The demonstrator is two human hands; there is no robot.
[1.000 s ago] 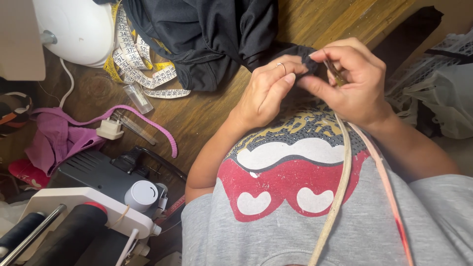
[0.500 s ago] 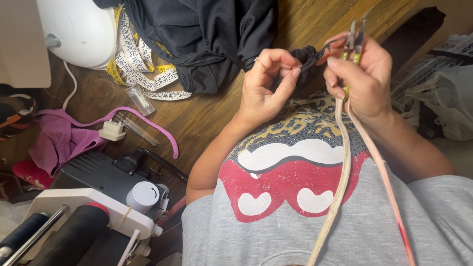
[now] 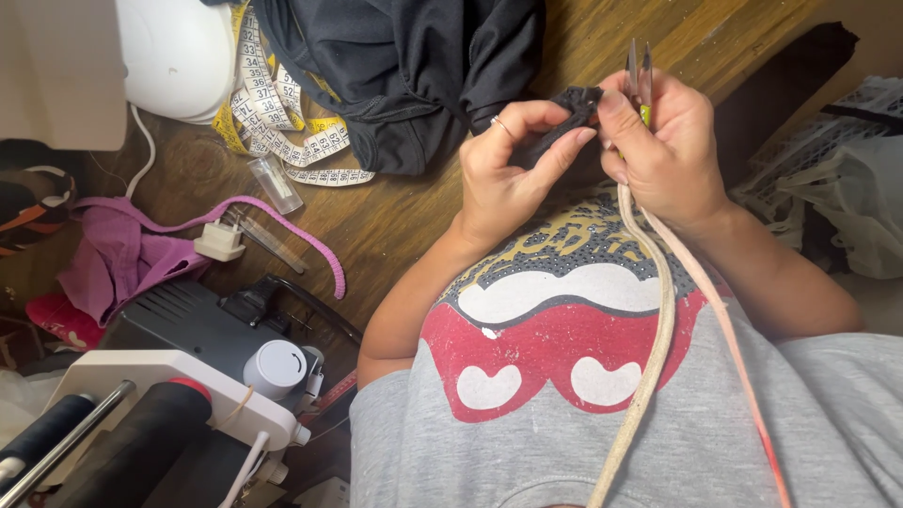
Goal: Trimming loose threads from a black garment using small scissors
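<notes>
**Thread trimming at a fabric edge**

Snips [image 3: 641,77] gripped in closed right hand [image 3: 670,155], blades up, just beside small black fabric piece [image 3: 564,118] pinched in left hand [image 3: 508,174] above the chest. Judged step: locating a stray thread; next calls for steady blade placement. Wrists raised, elbows tucked. Beyond: dark garment [image 3: 414,75], measuring tape [image 3: 273,122] on wooden counter [image 3: 404,226].

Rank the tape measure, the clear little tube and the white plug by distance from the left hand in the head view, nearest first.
1. Tape measure: on the wooden table, to the picture-left of the left hand, beside the dark cloth.
2. Clear little tube: farther out, just below the tape's coils.
3. White plug: farthest, by the pink cloth, lower left.
</notes>
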